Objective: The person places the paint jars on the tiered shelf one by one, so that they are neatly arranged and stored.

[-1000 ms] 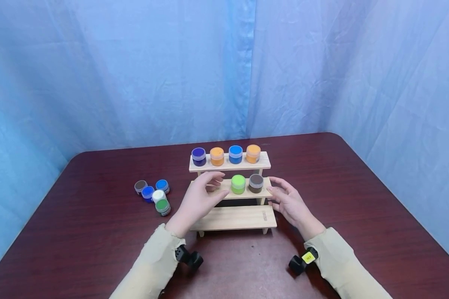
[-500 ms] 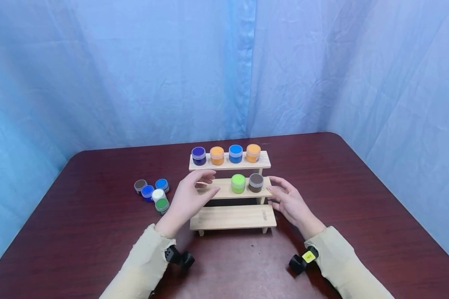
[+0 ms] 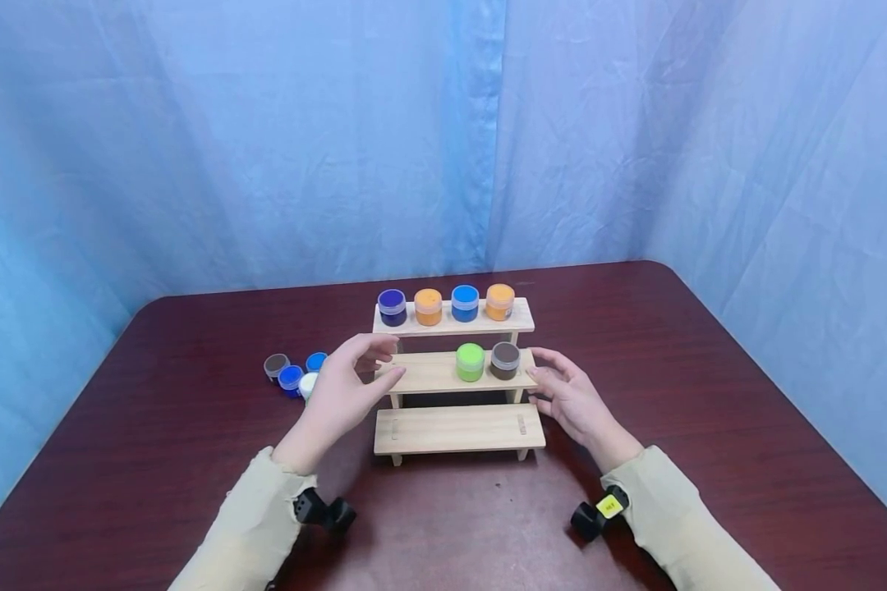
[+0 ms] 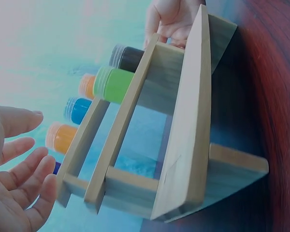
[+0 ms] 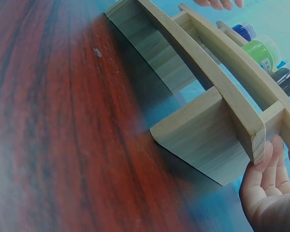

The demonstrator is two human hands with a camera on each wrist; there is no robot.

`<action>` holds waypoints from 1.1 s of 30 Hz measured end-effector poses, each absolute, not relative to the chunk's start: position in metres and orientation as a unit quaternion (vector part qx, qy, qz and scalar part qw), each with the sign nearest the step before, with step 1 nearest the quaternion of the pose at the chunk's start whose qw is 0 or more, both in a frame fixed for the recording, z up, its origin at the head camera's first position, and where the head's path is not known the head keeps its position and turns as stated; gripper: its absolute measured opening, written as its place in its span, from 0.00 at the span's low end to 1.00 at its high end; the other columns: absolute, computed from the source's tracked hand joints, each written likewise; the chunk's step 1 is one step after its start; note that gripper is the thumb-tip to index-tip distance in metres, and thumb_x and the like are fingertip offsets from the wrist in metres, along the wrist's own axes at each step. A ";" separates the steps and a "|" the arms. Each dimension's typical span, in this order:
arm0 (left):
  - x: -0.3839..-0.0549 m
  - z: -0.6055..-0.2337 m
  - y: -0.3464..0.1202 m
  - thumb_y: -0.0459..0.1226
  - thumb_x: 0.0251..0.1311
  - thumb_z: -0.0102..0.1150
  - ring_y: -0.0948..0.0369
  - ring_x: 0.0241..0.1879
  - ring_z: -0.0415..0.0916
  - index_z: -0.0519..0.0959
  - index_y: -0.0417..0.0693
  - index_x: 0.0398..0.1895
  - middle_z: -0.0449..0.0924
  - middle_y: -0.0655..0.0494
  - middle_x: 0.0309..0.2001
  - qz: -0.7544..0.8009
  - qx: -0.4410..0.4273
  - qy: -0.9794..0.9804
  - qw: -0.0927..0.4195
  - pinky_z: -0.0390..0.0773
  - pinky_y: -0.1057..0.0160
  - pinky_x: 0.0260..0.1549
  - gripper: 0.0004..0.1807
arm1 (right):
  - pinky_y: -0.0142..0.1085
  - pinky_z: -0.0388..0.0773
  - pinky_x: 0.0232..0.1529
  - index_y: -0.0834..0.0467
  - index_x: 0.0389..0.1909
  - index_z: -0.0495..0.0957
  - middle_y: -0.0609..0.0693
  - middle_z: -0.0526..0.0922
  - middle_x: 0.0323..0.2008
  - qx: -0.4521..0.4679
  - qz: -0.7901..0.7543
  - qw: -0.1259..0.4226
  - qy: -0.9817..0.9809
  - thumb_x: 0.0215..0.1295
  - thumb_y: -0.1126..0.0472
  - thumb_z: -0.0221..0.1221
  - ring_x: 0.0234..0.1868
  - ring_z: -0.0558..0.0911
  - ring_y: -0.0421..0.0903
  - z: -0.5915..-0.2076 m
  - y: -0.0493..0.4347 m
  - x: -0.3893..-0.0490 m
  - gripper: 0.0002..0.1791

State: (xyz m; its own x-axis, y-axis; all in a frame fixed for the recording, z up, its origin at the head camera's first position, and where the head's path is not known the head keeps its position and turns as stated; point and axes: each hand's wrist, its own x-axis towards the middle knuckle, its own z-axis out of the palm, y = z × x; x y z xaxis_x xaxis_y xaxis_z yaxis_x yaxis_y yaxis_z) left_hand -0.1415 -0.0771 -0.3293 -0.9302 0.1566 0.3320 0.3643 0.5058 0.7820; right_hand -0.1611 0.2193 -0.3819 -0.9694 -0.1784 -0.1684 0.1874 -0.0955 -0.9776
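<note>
A three-step wooden stand (image 3: 458, 430) stands mid-table. Its middle step bears a light green paint jar (image 3: 470, 363) and a dark brown paint jar (image 3: 505, 361) toward the right end. My right hand (image 3: 578, 408) holds the stand's right end, with thumb and fingers at the middle step's edge. My left hand (image 3: 334, 392) hovers off the stand's left end with nothing in it, fingers loosely bent and thumb apart. Behind it a white paint jar (image 3: 307, 384) is partly covered. The left wrist view shows the left hand (image 4: 19, 179) clear of the steps.
On the top step stand purple (image 3: 392, 308), orange (image 3: 428, 307), blue (image 3: 465, 304) and another orange jar (image 3: 499, 302). Left of the stand, a brown jar (image 3: 277, 367) and two blue jars (image 3: 291, 380) cluster on the dark red table (image 3: 155, 460). Blue curtains (image 3: 303, 148) hang behind.
My left hand has moved left, away from the middle step and toward the loose jars, now hiding the dark green one. The right hand stays at the stand's end.
</note>
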 end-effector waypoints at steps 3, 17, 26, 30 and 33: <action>-0.141 -0.329 -0.082 0.35 0.53 0.64 0.56 0.44 0.77 0.75 0.43 0.52 0.78 0.49 0.44 -0.471 -0.147 -0.863 0.111 0.80 0.55 0.46 0.21 | 0.29 0.75 0.37 0.60 0.65 0.54 0.38 0.76 0.37 0.005 -0.742 0.125 0.659 0.68 0.62 0.49 0.32 0.76 0.35 -0.383 0.219 -0.162 0.26; -0.137 -0.334 -0.117 0.33 0.55 0.62 0.55 0.45 0.76 0.75 0.43 0.50 0.78 0.48 0.45 -0.458 -0.115 -0.873 0.122 0.79 0.54 0.46 0.18 | 0.28 0.75 0.37 0.61 0.65 0.53 0.38 0.76 0.38 0.006 -0.739 0.126 0.661 0.68 0.62 0.49 0.32 0.77 0.35 -0.382 0.220 -0.161 0.27; -0.131 -0.334 -0.138 0.35 0.55 0.62 0.53 0.46 0.76 0.75 0.43 0.51 0.79 0.45 0.45 -0.415 -0.090 -0.896 0.131 0.79 0.52 0.47 0.18 | 0.29 0.75 0.36 0.64 0.66 0.52 0.39 0.76 0.36 0.005 -0.744 0.122 0.657 0.68 0.64 0.48 0.30 0.76 0.34 -0.382 0.220 -0.160 0.28; -0.128 -0.337 -0.146 0.37 0.57 0.61 0.52 0.48 0.75 0.73 0.43 0.53 0.77 0.44 0.47 -0.397 -0.070 -0.908 0.115 0.78 0.49 0.49 0.20 | 0.28 0.75 0.36 0.61 0.65 0.54 0.39 0.76 0.36 0.010 -0.744 0.121 0.657 0.68 0.64 0.48 0.30 0.76 0.35 -0.382 0.220 -0.161 0.26; -0.125 -0.341 -0.152 0.38 0.58 0.60 0.50 0.48 0.75 0.72 0.41 0.55 0.77 0.44 0.48 -0.390 -0.064 -0.912 0.113 0.77 0.48 0.49 0.21 | 0.28 0.75 0.36 0.59 0.64 0.56 0.39 0.76 0.37 0.011 -0.743 0.123 0.658 0.68 0.63 0.48 0.31 0.77 0.35 -0.383 0.220 -0.162 0.24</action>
State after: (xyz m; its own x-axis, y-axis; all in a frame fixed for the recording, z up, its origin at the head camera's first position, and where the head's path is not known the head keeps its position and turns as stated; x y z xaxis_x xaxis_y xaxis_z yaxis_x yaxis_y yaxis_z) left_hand -0.1253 -0.1520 -0.3406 -0.9664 0.0292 0.2553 0.2049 0.6872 0.6970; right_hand -0.1615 0.2196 -0.3827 -0.9696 -0.1675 -0.1782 0.1972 -0.1039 -0.9748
